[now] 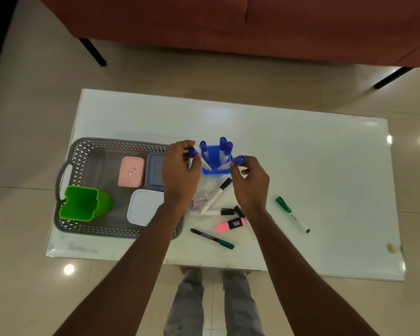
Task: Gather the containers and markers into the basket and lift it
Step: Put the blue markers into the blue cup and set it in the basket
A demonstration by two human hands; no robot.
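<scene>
A grey perforated basket [83, 151] sits at the table's left, holding a green cup [83, 204], a pink lidded box [131, 172], a blue-grey lidded box [154, 172] and a white lidded box [142, 207]. Right of it stands a blue cup [212, 161] with three blue-capped markers upright inside. My left hand [180, 170] grips a blue-capped marker [192, 151] at the cup's left edge. My right hand [250, 180] pinches another blue-capped marker [238, 160] that slants into the cup. Black-capped markers [216, 192], a pink highlighter [230, 224] and two green markers [211, 238] [292, 214] lie loose near the front.
The white glossy table [301, 154] has its front edge close to my legs. A red sofa [228, 20] with black legs stands beyond the far edge. Tiled floor surrounds the table.
</scene>
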